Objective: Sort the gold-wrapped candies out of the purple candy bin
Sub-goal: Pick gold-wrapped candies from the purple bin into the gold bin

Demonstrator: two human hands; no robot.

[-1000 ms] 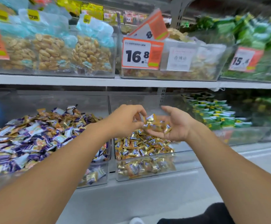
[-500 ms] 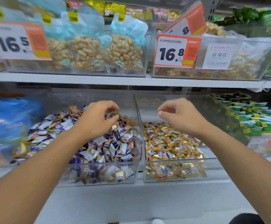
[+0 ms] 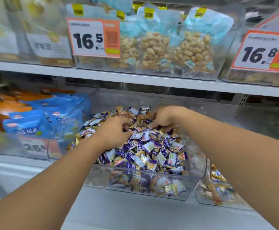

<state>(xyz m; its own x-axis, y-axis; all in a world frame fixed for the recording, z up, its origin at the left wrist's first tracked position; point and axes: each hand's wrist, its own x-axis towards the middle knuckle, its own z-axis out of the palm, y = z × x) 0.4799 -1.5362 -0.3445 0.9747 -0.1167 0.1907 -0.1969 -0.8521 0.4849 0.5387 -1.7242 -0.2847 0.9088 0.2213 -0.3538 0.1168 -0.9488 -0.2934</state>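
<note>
The purple candy bin is a clear plastic tub in the middle of the lower shelf. It is heaped with purple-and-white wrapped candies, and gold-wrapped candies are mixed among them. My left hand rests palm down on the left of the heap with its fingers curled into the candies. At the back of the heap my right hand also has its fingers dug in. The fingertips of both hands are buried. A second clear bin with gold candies shows at the lower right.
A clear bin of blue snack bags stands directly left of the purple bin. Bags of peanuts sit in a bin on the shelf above, with price tags 16.5 and 16.8.
My right hand has crossed left from above the gold candy bin to the purple bin. Both hands have dropped into the purple heap. The view has swung left and closer.
</note>
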